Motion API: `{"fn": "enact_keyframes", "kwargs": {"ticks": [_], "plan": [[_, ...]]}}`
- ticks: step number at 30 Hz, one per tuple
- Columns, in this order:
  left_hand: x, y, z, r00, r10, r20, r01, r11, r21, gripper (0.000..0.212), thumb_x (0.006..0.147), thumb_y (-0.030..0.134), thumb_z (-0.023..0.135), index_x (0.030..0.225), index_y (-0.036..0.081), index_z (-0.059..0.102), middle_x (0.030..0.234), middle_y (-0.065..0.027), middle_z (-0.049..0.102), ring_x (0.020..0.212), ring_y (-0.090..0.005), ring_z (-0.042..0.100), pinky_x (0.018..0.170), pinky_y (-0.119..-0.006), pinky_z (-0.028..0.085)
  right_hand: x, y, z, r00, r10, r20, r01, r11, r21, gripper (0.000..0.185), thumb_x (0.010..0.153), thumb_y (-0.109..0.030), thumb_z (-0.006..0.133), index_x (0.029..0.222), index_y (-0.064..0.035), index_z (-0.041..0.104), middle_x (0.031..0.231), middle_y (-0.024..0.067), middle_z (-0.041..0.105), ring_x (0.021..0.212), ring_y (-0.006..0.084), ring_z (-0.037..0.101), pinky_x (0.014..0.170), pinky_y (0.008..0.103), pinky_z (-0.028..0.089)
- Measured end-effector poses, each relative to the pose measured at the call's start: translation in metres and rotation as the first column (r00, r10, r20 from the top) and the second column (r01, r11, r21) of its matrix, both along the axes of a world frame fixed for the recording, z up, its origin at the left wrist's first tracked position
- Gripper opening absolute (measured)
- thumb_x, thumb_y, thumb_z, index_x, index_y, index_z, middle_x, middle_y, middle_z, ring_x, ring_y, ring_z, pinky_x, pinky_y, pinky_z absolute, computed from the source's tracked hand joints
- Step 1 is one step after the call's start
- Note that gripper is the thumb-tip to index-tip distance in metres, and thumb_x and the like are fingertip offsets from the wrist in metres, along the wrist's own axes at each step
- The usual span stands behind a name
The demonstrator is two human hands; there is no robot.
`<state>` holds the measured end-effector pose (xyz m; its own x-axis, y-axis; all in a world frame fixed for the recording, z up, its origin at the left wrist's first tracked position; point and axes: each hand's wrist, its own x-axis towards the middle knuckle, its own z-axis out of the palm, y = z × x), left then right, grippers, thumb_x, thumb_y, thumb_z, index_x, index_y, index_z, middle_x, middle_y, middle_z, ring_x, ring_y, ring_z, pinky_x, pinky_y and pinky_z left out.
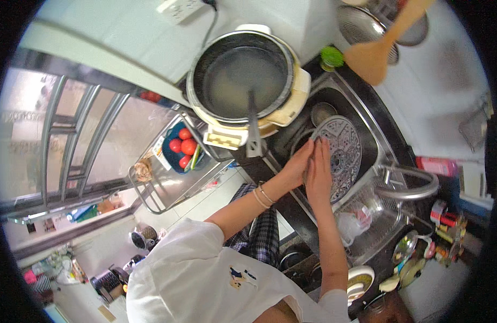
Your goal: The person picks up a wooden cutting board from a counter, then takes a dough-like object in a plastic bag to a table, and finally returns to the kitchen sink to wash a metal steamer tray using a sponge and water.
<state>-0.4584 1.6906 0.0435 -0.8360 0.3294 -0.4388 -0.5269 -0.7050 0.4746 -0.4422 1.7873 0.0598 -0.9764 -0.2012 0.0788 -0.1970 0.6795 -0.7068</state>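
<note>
My left hand (297,166), with two bangles at the wrist, meets my right hand (319,173) over the dark sink basin (367,133). The fingers lie close together and point away from me. Both hands are at the near-left edge of a round plate (341,157) with a dense dark pattern. Whether they grip its rim or only lie against each other cannot be made out, as the palms are hidden. Behind the plate, a small round bowl or strainer (323,113) sits in the basin.
Left of the sink stands a large cooker pot (248,72) of cloudy liquid, a utensil (253,125) resting over its rim. A curved faucet (418,187) and a clear drying rack (373,226) are to the right. A wooden spatula (371,58) hangs above. A cart (180,185) carries tomatoes (188,146).
</note>
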Motion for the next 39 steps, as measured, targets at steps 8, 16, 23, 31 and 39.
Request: {"fn": "enact_keyframes", "kwargs": {"ticks": [8,16,23,31,39], "plan": [[0.011,0.001,0.003,0.996,-0.058,0.069,0.055,0.998,0.041,0.057,0.091,0.046,0.036,0.130,0.004,0.035,0.128,-0.0094,0.045,0.114,-0.0223,0.046,0.097,-0.039,0.038,-0.067,0.081,-0.037,0.961,-0.250,-0.120,0.264,0.957,0.116,0.044,0.089,-0.010,0.039,0.130,0.0031,0.033,0.138,0.0215,0.027,0.129,0.0356,0.025,0.106,0.0422,0.020],[0.012,0.004,0.000,0.997,0.014,0.082,-0.015,1.000,0.009,0.056,0.092,0.046,0.033,0.131,0.005,0.033,0.129,-0.0097,0.042,0.118,-0.0221,0.042,0.096,-0.038,0.038,0.000,0.010,-0.010,0.996,0.011,-0.084,-0.006,0.999,0.050,0.045,0.085,-0.008,0.043,0.127,0.0052,0.035,0.135,0.0218,0.033,0.127,0.0339,0.030,0.106,0.0403,0.022],[0.015,0.003,0.012,0.994,-0.052,0.099,0.050,0.999,0.023,0.052,0.093,0.043,0.035,0.130,0.007,0.036,0.129,-0.0081,0.044,0.116,-0.0226,0.045,0.096,-0.038,0.039,-0.071,0.085,-0.046,0.947,-0.214,-0.240,0.247,0.962,0.120,0.042,0.087,-0.009,0.042,0.127,0.0034,0.038,0.134,0.0206,0.034,0.128,0.0328,0.028,0.106,0.0398,0.022],[0.000,-0.003,-0.001,0.997,0.056,0.049,-0.057,0.998,0.026,0.051,0.094,0.041,0.034,0.129,0.005,0.036,0.127,-0.0086,0.045,0.113,-0.0218,0.047,0.096,-0.037,0.038,0.016,0.039,-0.044,0.973,-0.073,-0.218,0.092,0.993,0.079,0.044,0.081,-0.005,0.048,0.122,0.0065,0.041,0.131,0.0227,0.036,0.124,0.0341,0.033,0.102,0.0435,0.028],[0.011,0.003,0.019,0.996,-0.054,0.065,0.054,0.999,0.001,0.052,0.094,0.043,0.030,0.131,0.005,0.034,0.129,-0.0084,0.043,0.116,-0.0214,0.044,0.097,-0.037,0.038,-0.053,0.081,-0.037,0.957,-0.135,-0.257,0.188,0.963,0.192,0.048,0.083,-0.004,0.047,0.128,0.0032,0.036,0.135,0.0202,0.032,0.126,0.0352,0.031,0.104,0.0396,0.025]]}}
